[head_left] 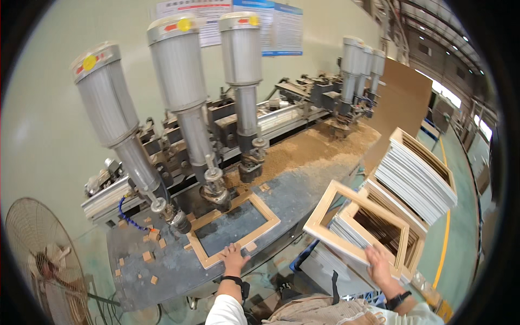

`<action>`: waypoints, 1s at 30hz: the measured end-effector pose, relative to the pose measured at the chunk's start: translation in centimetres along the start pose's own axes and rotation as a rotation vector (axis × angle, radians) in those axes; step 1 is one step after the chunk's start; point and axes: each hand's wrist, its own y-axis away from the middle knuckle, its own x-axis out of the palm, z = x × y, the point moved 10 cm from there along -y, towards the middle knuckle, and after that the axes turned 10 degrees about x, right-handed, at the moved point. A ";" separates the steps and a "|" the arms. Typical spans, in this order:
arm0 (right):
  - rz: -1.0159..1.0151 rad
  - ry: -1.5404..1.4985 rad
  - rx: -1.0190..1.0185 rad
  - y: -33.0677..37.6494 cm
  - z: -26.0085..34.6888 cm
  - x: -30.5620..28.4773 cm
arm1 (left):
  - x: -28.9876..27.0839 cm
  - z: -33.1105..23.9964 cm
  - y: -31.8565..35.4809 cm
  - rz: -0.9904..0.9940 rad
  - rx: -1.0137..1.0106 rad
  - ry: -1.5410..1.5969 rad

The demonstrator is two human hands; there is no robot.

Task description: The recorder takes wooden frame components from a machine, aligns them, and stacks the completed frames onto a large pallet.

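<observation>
Okay, so the wooden frame (pixel 259 232) is lying flat on the grey counter (pixel 295 189), its far side tucked up near the tool heads under three big grey cylinders (pixel 176 70). Left hand (pixel 233 260) is on its near rail, fingers spread and pretty much flat, so that grip is open, pressing rather than wrapped round anything. I'd guess that's to stop the frame sliding or to keep it snug toward the heads, and staying on the near rail leaves the fingers well apart from the tooling.

Right hand (pixel 377 265) is off to the side at the lower rail of a second frame (pixel 319 208). Fingers are touching the wood, but it's a bit blurry and I can't tell whether that grip is closed on it. That frame sits askew over the lower pile, one end jutting toward the counter. Taller stack (pixel 414 179) of white-edged frames is right behind, probably parked there for easy reach.

Offcuts (pixel 148 257) are scattered at the counter's left end, and sawdust (pixel 309 146) is heaped along the back, below the machine rail.
</observation>
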 end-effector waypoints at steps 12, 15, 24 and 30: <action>0.511 -0.145 -0.600 -13.0 20.8 3.8 | -0.3 -1.3 0.3 -0.310 0.149 -0.152; 0.567 -0.285 -0.619 -15.2 24.2 7.0 | 1.7 0.2 -0.3 -0.277 0.048 -0.172; 0.555 -0.244 -0.769 -20.6 28.3 20.5 | 4.1 -6.6 10.0 0.066 0.140 0.096; 0.445 -0.341 -0.887 -20.6 30.3 28.2 | -0.9 -8.8 21.7 0.160 0.136 0.208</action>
